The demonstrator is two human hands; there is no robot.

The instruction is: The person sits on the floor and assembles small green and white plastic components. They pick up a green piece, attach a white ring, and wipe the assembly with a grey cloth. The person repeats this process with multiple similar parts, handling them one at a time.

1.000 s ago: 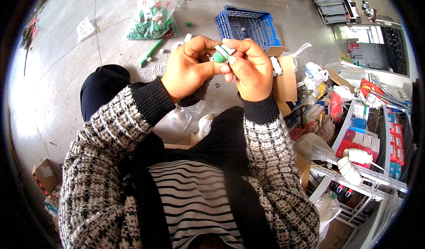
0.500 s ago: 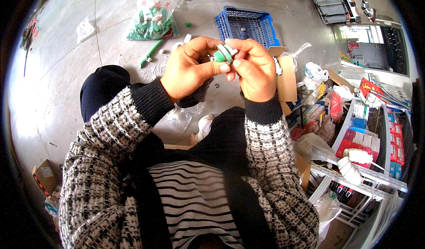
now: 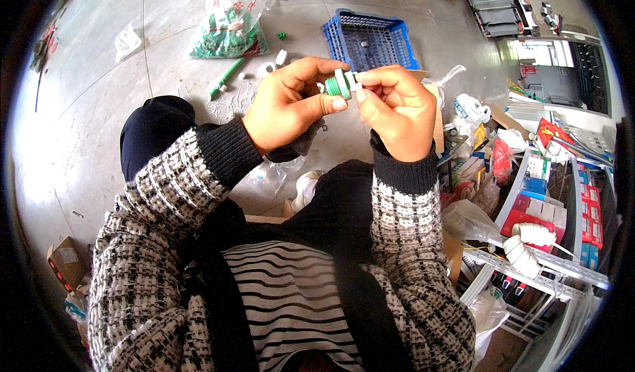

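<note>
Between my two hands is a green threaded pipe fitting (image 3: 337, 86) with a pale collar and a small white end piece. My left hand (image 3: 291, 99) is closed on its green threaded side, thumb along the near edge and fingers behind. At the white end, my right hand (image 3: 400, 111) pinches with thumb and forefinger, the other fingers curled in. Whether the white end is a separate part I cannot tell. Beyond my left hand, a white ring (image 3: 267, 68) and a small white cylinder (image 3: 282, 57) lie on the floor.
A clear bag of green fittings (image 3: 231, 31) stands ahead left, with a green rod (image 3: 226, 79) near it. A blue plastic crate (image 3: 344, 41) sits ahead. Metal shelving (image 3: 549, 276) and piled boxes and bags fill the right side.
My right hand has moved right and slightly down, still pinching the white end. More of the fitting now shows between my hands. My left hand has barely moved.
</note>
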